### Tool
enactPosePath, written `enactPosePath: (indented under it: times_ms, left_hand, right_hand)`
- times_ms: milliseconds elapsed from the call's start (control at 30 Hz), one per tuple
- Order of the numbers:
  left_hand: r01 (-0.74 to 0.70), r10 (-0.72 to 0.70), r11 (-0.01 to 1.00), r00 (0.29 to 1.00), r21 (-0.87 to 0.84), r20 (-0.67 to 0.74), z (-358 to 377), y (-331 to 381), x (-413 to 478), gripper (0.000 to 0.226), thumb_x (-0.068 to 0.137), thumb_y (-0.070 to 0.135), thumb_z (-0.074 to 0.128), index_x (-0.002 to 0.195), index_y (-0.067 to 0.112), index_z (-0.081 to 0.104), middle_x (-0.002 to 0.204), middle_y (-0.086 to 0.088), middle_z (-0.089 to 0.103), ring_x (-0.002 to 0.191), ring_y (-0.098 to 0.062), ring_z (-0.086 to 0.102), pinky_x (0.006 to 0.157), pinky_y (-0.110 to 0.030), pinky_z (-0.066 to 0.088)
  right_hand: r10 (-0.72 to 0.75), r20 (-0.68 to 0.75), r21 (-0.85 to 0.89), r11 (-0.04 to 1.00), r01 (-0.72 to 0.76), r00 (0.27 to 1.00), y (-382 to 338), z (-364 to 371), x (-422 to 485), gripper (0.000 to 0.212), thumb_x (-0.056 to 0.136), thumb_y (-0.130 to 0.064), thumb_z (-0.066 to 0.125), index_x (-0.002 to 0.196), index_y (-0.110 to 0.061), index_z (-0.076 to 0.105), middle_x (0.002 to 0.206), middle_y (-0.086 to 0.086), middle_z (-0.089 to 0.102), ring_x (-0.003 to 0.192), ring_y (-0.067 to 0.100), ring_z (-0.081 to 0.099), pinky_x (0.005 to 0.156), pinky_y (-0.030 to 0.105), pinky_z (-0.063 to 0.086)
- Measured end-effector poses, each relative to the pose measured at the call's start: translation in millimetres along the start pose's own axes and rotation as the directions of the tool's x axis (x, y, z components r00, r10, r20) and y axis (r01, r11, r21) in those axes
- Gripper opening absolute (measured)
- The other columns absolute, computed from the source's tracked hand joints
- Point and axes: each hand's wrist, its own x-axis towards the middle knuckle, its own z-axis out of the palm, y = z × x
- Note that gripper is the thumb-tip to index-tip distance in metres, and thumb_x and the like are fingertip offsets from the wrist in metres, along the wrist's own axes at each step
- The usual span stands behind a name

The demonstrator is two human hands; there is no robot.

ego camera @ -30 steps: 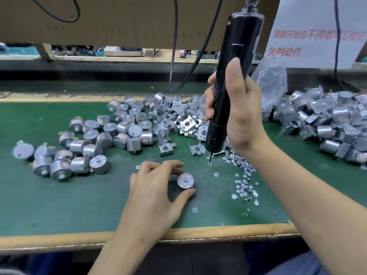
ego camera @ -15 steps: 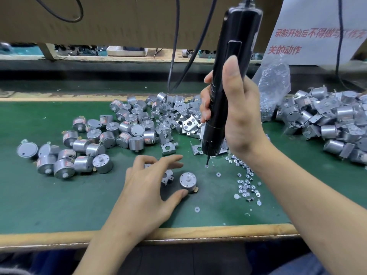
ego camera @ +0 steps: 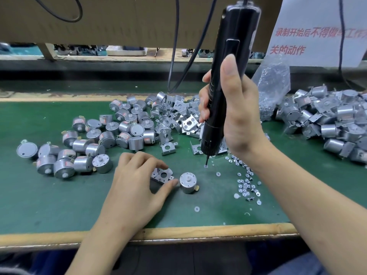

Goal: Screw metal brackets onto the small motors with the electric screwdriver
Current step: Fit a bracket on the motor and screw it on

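Green matting (ego camera: 59,205) covers the workbench, edged at the front by a wooden strip (ego camera: 198,232). Brown cardboard (ego camera: 119,16) hangs across the back with black cables (ego camera: 174,46) dropping in front of it, and a paper sign (ego camera: 317,30) in red characters is at the upper right.

The left hand (ego camera: 135,187) sits low on the mat, its fingers curled over a metal bracket (ego camera: 161,175) and the thumb closing on it from the near side — a pinch, with the bracket down on the mat. Just beside the thumb tip stands one small motor (ego camera: 188,182), shaft end up, apart from the heaps.

The right hand (ego camera: 238,116) is wrapped around the black electric screwdriver (ego camera: 228,76), thumb laid up along the body and fingers clamped round the far side. The tool stands nearly upright, and its bit appears to meet a single screw (ego camera: 205,166) on the mat. More loose screws (ego camera: 245,185) and washers lie scattered to the right, under the right wrist.

At the left are heaped bare motors (ego camera: 99,141), behind the screwdriver loose brackets (ego camera: 178,116), and at the right motors already wearing brackets (ego camera: 327,124) — next to a clear plastic bag (ego camera: 272,86).
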Motion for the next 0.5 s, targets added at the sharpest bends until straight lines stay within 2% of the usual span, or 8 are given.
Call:
enactPosePath:
  times_ms: [100,200,267,333,433,500]
  left_hand:
    - [0.019,-0.019,0.999,1.0,0.05,-0.005,6.1,2.4,-2.4,0.018,0.076,0.038,0.08,0.087,0.024,0.073,0.094,0.007,0.056,0.095,-0.021,0.044,0.085,-0.037,0.045]
    - [0.017,-0.016,0.999,0.999,0.047,-0.028,3.2,3.8,-1.7,0.01,0.078,0.029,0.08,0.085,0.025,0.074,0.091,0.007,0.055,0.091,-0.02,0.043,0.082,-0.029,0.04]
    - [0.008,-0.006,0.999,1.0,0.041,-0.028,-3.7,3.8,-0.7,0.006,0.082,0.032,0.073,0.085,0.027,0.074,0.088,0.007,0.053,0.088,-0.018,0.042,0.079,-0.025,0.035]
    - [0.016,-0.017,0.999,1.0,0.046,0.0,-13.2,3.3,-1.0,0.003,0.085,0.033,0.069,0.085,0.031,0.07,0.081,0.01,0.053,0.081,-0.018,0.045,0.074,-0.028,0.036]
    - [0.109,-0.11,0.994,0.991,0.017,0.071,-25.5,1.6,-2.0,0.009,0.086,0.034,0.069,0.081,0.037,0.063,0.066,0.014,0.059,0.062,-0.008,0.051,0.061,-0.034,0.044]
    - [0.179,-0.176,0.984,0.979,-0.021,0.103,-29.9,2.8,-2.3,0.008,0.085,0.038,0.066,0.078,0.039,0.061,0.068,0.024,0.063,0.059,-0.008,0.055,0.055,-0.03,0.044]
  right_hand:
    - [0.006,0.001,-0.002,1.0,-0.006,1.0,0.0,0.8,-0.6,0.047,0.086,-0.055,0.053,0.089,-0.008,0.055,0.06,0.002,0.053,0.049,0.02,0.049,0.052,0.031,0.043]
    - [0.006,-0.003,-0.006,1.0,-0.006,1.0,-0.8,0.8,-0.8,0.047,0.085,-0.056,0.053,0.088,-0.008,0.055,0.06,0.002,0.054,0.049,0.02,0.049,0.051,0.031,0.043]
    - [0.007,-0.006,-0.005,1.0,-0.007,1.0,-1.4,0.9,-0.8,0.048,0.084,-0.056,0.053,0.089,-0.008,0.055,0.06,0.002,0.054,0.048,0.019,0.049,0.051,0.03,0.043]
    - [0.01,-0.009,-0.001,1.0,-0.01,1.0,-2.0,1.0,-0.6,0.049,0.084,-0.056,0.054,0.089,-0.008,0.054,0.06,0.003,0.053,0.048,0.019,0.049,0.05,0.03,0.043]
    - [0.015,-0.01,-0.002,1.0,-0.015,1.0,-2.6,0.8,-0.7,0.048,0.083,-0.056,0.054,0.088,-0.009,0.054,0.06,0.003,0.053,0.048,0.019,0.049,0.05,0.028,0.043]
    - [0.016,-0.008,-0.002,1.0,-0.016,1.0,-2.7,1.1,-1.0,0.048,0.083,-0.056,0.054,0.088,-0.009,0.054,0.06,0.003,0.053,0.048,0.019,0.048,0.049,0.028,0.043]
